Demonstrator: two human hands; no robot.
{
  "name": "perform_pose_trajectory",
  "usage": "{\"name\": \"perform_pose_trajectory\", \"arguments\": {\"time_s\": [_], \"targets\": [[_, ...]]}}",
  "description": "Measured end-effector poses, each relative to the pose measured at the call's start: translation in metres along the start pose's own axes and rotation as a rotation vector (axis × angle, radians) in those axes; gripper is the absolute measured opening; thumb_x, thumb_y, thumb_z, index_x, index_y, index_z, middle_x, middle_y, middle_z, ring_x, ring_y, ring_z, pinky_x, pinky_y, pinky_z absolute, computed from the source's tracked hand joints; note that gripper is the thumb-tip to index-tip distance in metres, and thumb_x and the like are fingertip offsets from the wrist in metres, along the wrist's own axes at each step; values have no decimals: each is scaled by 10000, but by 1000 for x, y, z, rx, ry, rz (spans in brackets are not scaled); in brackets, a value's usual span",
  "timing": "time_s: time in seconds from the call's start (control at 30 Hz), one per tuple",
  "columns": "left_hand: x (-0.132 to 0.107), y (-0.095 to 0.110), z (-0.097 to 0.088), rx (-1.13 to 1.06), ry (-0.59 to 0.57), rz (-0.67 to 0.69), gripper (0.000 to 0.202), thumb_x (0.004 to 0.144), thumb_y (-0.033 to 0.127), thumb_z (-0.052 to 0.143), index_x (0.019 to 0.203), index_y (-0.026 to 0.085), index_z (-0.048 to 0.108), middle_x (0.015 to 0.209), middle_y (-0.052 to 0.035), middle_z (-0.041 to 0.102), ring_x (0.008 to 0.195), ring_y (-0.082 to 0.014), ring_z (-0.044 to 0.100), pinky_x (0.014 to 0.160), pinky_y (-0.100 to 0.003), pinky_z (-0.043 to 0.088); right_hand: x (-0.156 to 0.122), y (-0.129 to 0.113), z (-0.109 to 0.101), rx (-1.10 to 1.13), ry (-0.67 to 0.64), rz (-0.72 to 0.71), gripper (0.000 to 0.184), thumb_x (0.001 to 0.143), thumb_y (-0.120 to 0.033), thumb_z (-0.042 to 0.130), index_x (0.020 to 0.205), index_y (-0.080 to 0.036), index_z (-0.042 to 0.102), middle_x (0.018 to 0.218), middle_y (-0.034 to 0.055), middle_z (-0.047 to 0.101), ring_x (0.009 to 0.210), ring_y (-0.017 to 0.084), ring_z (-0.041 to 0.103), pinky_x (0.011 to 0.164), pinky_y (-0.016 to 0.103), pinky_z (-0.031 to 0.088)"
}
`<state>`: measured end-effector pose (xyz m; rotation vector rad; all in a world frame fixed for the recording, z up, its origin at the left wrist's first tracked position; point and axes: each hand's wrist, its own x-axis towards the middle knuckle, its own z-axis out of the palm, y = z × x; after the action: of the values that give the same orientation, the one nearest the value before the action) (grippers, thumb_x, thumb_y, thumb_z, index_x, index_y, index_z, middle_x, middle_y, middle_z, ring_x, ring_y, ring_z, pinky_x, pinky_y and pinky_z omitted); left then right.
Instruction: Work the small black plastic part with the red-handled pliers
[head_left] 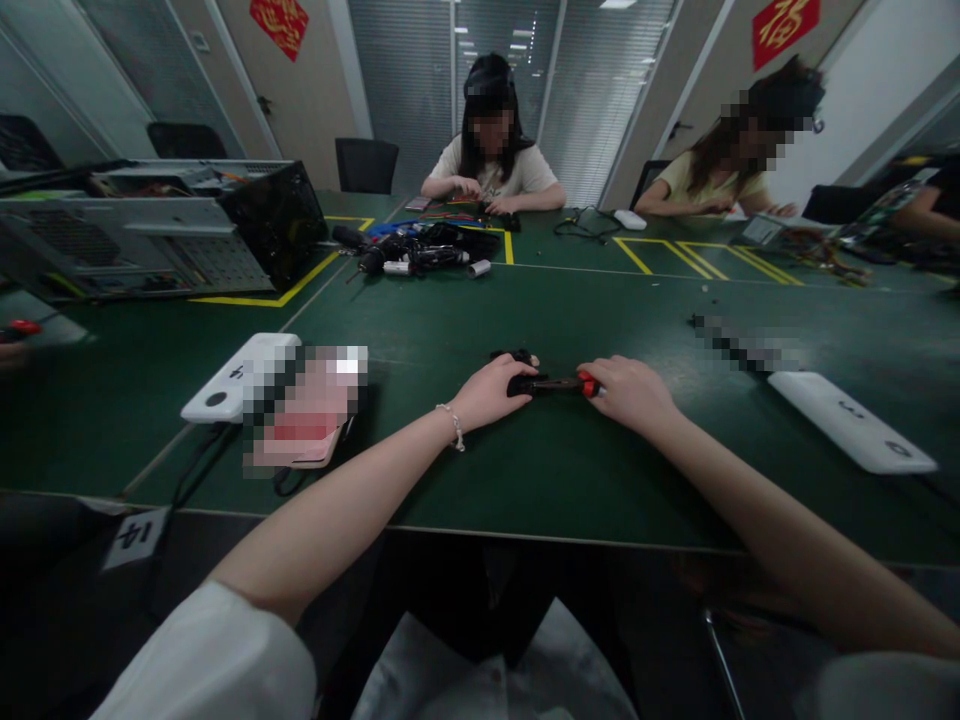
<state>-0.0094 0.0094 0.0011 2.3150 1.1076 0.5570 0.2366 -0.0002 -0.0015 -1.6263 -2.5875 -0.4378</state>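
Observation:
My left hand (491, 392) is closed around one end of a dark, elongated part (553, 384) just above the green table. A small black bundle (516, 356), perhaps cable, shows behind its fingers. Level with it on the right, my right hand (630, 392) is closed around a red-and-black handled tool (589, 384), which looks like a screwdriver. The tool's end meets the dark part between my hands. My fingers cover much of both, so the part's exact kind cannot be made out.
On the left lie a white power bank (244, 378) and a phone (311, 415); another power bank (851, 422) lies right. An open computer case (150, 235) stands far left. Black cables (420, 248) are heaped ahead. Two people (491, 150) sit across the green table (480, 480).

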Motion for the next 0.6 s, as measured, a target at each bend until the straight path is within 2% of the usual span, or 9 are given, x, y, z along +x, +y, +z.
{"name": "perform_pose_trajectory", "arguments": {"time_s": [0.2,0.6], "targets": [[0,0,-1,-23,-17,-17,373,809,245,611,1176,193,576,1172,-71,537,1034,-215,562,872,-353,477,0,0,-3,-27,19,-17,368,752,-212,511,1089,-130,633,972,117,681,823,230,584,697,339,439],[1,2,-2,-7,-10,-12,373,813,239,611,1179,174,576,1175,-80,549,1049,-215,563,908,-361,461,1,-1,0,34,-40,23,332,784,-251,487,1065,-158,638,1012,89,680,845,213,594,706,325,458]]}}
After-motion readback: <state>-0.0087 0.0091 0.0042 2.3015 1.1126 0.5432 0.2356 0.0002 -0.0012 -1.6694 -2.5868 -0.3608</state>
